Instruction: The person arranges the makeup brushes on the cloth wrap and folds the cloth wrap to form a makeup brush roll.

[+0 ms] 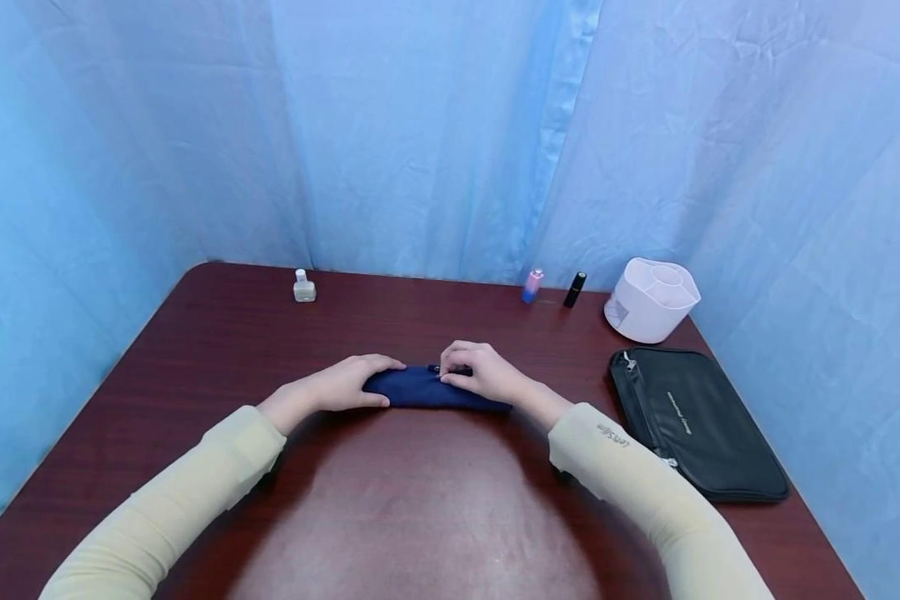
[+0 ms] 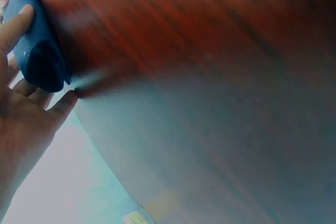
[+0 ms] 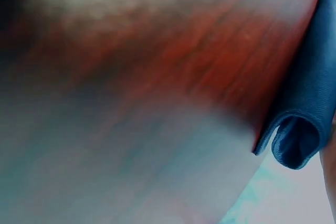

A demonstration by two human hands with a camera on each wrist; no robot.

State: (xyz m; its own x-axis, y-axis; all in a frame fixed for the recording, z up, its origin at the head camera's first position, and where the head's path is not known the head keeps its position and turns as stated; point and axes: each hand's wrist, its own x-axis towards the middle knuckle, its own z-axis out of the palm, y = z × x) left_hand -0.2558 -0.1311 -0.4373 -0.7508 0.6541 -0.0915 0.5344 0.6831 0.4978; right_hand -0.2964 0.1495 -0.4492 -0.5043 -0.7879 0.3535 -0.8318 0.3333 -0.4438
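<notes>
A dark blue roll-up pouch [image 1: 420,387] lies across the middle of the table, with a small dark strap and a bit of metal on its top. My left hand [image 1: 345,383] grips its left end, thumb on the near side and fingers on the far side. At the strap, my right hand [image 1: 483,372] has thumb and fingers curled together in a pinch. In the right wrist view the open end of the rolled pouch [image 3: 315,82] shows its coiled layers, and most of the right hand is out of frame. The left wrist view shows my left hand [image 2: 26,108] around the pouch [image 2: 44,51].
A nail polish bottle [image 1: 304,289] stands at the back left. Toward the back right are a pink-and-blue small bottle [image 1: 532,286], a black tube [image 1: 574,290] and a white divided organizer [image 1: 648,304]. A black zippered case [image 1: 705,425] lies along the right edge. Blue curtains [image 1: 420,142] surround the table.
</notes>
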